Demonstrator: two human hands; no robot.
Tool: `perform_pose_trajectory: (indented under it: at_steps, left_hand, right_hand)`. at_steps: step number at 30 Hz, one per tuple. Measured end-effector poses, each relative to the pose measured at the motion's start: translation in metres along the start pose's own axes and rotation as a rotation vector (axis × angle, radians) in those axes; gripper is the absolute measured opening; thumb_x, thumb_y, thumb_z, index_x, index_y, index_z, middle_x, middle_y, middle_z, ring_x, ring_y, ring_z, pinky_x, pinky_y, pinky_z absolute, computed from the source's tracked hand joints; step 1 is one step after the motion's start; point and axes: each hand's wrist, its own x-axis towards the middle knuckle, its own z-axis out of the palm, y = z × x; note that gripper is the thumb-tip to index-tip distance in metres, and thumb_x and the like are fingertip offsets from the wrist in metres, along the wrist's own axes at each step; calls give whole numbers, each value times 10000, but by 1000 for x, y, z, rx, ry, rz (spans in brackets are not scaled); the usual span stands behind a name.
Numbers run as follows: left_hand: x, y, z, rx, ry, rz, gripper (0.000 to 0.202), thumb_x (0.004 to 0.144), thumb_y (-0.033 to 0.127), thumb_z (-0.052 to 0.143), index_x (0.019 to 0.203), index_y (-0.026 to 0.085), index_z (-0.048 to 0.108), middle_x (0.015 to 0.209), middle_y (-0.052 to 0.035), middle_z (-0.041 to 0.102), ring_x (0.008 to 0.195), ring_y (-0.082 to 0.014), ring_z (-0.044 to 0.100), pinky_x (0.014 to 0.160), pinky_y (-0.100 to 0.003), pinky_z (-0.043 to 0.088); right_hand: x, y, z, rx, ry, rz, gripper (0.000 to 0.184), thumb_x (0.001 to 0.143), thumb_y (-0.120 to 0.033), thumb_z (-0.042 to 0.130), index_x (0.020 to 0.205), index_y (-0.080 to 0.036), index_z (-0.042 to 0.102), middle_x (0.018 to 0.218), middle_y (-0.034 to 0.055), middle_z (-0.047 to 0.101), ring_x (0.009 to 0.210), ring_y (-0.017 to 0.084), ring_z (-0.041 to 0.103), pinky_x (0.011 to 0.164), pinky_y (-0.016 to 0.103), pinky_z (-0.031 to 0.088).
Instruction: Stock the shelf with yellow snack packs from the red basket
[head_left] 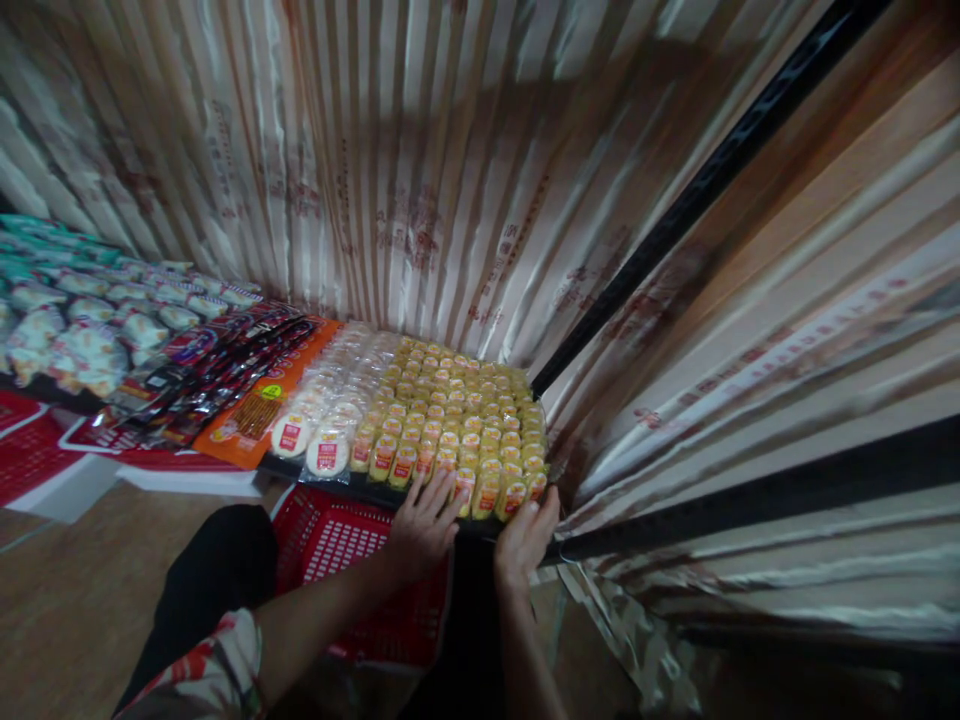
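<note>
Rows of small yellow packets [457, 415] fill a dark low tray [375, 494] at the foot of a foil-covered wall. My left hand [424, 525] lies at the tray's front edge, fingers spread, the tips touching the front row of yellow packets. At the tray's front right corner my right hand [525, 535] reaches in with its fingers curled onto the last packets of that row. Whether it grips one is hidden. White round packets [322, 420] with red labels lie in rows to the left of the yellow ones.
A red plastic basket [337, 560] sits under my left forearm. Left of the tray lie an orange packet [259, 415], dark shiny packets [202, 375] and white-green bags [82, 330]. Foil-wrapped walls close the back and right. Brown floor shows at the lower left.
</note>
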Motion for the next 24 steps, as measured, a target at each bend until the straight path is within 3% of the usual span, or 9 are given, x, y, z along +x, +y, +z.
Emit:
perform_pose_trajectory:
  at_steps: [4, 6, 9, 15, 24]
  left_hand:
    - [-25, -16, -14, 39, -81, -101, 438, 892, 357, 458, 1301, 210, 513, 1413, -93, 461, 1333, -242, 377, 1114, -432, 235]
    - [-31, -24, -19, 62, -82, -126, 431, 887, 336, 461, 1293, 206, 524, 1394, -90, 484, 1331, -243, 380, 1119, -424, 229]
    - [-32, -33, -22, 97, -72, -155, 430, 883, 326, 459, 1280, 183, 540, 1385, -104, 492, 1332, -241, 380, 1134, -420, 200]
    - [-23, -45, -17, 110, -75, -192, 457, 882, 333, 450, 1294, 149, 529, 1392, -127, 475, 1324, -260, 391, 1145, -453, 173]
    - [-17, -49, -15, 26, -65, -99, 457, 916, 344, 405, 1332, 172, 482, 1426, -109, 436, 1365, -247, 324, 1150, -459, 154]
  right_hand:
    - [-40, -10, -2, -54, -40, -212, 547, 950, -360, 217, 1409, -79, 315, 1442, 230, 350, 1362, 305, 298, 1054, 557, 293]
    - [-58, -14, 2, -114, -119, -362, 537, 947, -348, 256, 1410, -82, 316, 1447, 234, 344, 1379, 309, 267, 1040, 563, 312]
    - [-73, -19, 13, -224, -160, -431, 518, 943, -328, 317, 1408, -100, 332, 1439, 228, 366, 1401, 302, 218, 1037, 568, 312]
    - [-69, -21, 29, -307, -164, -476, 461, 931, -353, 383, 1333, -147, 474, 1471, 192, 338, 1411, 325, 181, 1040, 605, 274]
    - [-52, -36, 32, -316, -259, -522, 466, 936, -356, 371, 1337, -135, 461, 1453, 178, 378, 1408, 294, 198, 1063, 585, 239]
